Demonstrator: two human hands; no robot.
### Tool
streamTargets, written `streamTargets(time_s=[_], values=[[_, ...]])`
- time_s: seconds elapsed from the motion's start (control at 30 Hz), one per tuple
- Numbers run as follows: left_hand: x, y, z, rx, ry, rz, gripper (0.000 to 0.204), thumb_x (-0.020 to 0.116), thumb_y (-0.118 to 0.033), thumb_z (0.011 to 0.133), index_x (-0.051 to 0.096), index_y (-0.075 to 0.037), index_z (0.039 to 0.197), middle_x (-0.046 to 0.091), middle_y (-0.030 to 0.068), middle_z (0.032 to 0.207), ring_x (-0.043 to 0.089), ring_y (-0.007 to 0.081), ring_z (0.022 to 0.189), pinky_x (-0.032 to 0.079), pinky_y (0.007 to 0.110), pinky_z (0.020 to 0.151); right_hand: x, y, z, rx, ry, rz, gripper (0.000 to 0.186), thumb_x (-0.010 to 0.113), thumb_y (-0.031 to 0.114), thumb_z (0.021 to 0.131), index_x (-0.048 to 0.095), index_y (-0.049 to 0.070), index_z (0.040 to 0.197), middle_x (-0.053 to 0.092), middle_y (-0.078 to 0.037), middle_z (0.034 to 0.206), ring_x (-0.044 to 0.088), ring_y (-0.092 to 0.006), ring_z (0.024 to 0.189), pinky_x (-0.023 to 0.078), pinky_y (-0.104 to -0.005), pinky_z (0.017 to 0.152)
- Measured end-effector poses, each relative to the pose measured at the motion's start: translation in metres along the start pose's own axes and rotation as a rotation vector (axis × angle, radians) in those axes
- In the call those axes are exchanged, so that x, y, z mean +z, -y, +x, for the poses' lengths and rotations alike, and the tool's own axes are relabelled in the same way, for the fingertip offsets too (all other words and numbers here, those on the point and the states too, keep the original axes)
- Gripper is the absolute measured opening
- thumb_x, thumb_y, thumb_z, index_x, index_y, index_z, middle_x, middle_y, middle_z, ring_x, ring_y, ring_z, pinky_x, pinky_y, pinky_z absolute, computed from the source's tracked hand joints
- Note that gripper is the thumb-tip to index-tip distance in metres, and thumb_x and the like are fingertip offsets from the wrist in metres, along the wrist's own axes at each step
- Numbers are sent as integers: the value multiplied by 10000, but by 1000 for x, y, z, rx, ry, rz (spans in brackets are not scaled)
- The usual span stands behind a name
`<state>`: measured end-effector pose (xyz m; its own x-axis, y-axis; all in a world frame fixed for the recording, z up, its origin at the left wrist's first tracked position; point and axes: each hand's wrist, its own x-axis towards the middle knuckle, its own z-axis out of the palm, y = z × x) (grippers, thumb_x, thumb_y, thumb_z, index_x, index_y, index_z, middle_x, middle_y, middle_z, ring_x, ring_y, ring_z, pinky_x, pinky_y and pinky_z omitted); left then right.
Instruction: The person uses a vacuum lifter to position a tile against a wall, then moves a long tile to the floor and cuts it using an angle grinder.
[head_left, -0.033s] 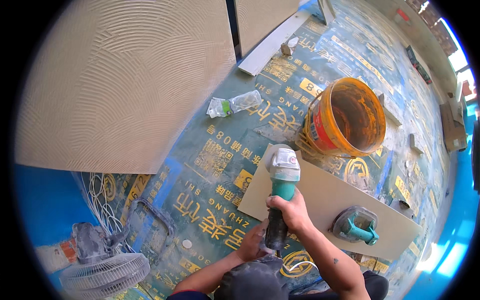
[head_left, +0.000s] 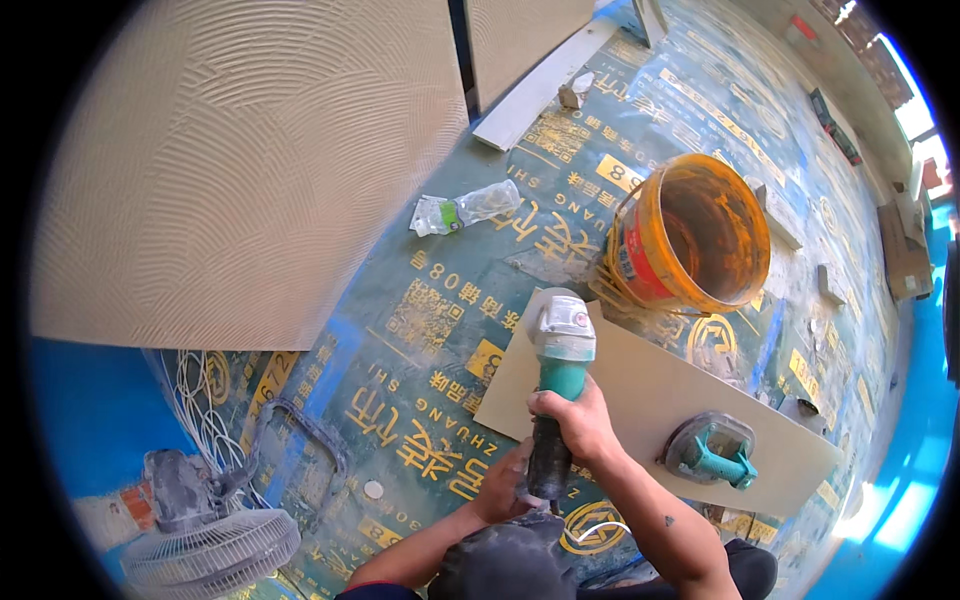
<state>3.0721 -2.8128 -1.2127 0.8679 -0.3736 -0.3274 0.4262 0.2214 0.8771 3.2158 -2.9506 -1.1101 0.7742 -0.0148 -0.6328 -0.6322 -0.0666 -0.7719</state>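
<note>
And the right hand point(head_left: 580, 412) is wrapped round the green grinder point(head_left: 563, 376) over the left end of the beige tile point(head_left: 650, 388), left hand point(head_left: 502, 488) just below that end, its grip unclear!

Left hand point(head_left: 502, 488) is partly hidden by the power tool point(head_left: 563, 375); the tool's underside, near the pale board's point(head_left: 645, 378) upper-left corner, is concealed. Ridged panel point(head_left: 250, 180) is cut off above.

Orange bucket point(head_left: 642, 245), crumpled clear bottle point(head_left: 467, 207), dusty caged fan point(head_left: 212, 545)
</note>
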Motion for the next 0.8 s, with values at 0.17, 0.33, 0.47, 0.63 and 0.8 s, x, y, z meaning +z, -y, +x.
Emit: streamTargets(time_s=[0.17,0.33,0.47,0.63,0.8], values=[[-9,-38,4,328,-178,537,807,527,-619,929,455,41,1386,620,224,1223,644,371,1093,509,421,920,17,5,10,-23,-34,-103,444,734,242,728,558,-15,1044,621,-87,857,608,-174,760,503,-332,711],[-20,-9,0,448,-234,506,876,501,-609,941,374,113,1422,571,302,1260,610,450,1128,496,467,948,22,5,17,25,-32,-130,547,742,267,726,552,-43,1135,629,-112,941,611,-196,843,500,-354,801],[-22,-4,0,451,-209,481,870,510,-609,937,378,100,1424,579,292,1250,619,437,1112,499,467,939,20,2,15,35,-78,-123,550,745,263,728,548,-44,1140,630,-109,941,612,-193,842,501,-348,798],[-16,-20,9,495,-104,615,829,466,-604,965,400,93,1410,628,222,1205,654,305,1078,517,382,906,6,-11,8,54,-94,-23,556,747,258,732,532,-51,1141,640,-128,957,626,-213,862,507,-355,800],[-45,-7,37,481,-512,626,573,401,-447,1038,560,70,1228,648,178,1118,656,285,990,511,387,886,-2,-9,0,67,-112,8,574,751,259,732,522,-53,1156,645,-134,968,630,-219,873,510,-359,802]])
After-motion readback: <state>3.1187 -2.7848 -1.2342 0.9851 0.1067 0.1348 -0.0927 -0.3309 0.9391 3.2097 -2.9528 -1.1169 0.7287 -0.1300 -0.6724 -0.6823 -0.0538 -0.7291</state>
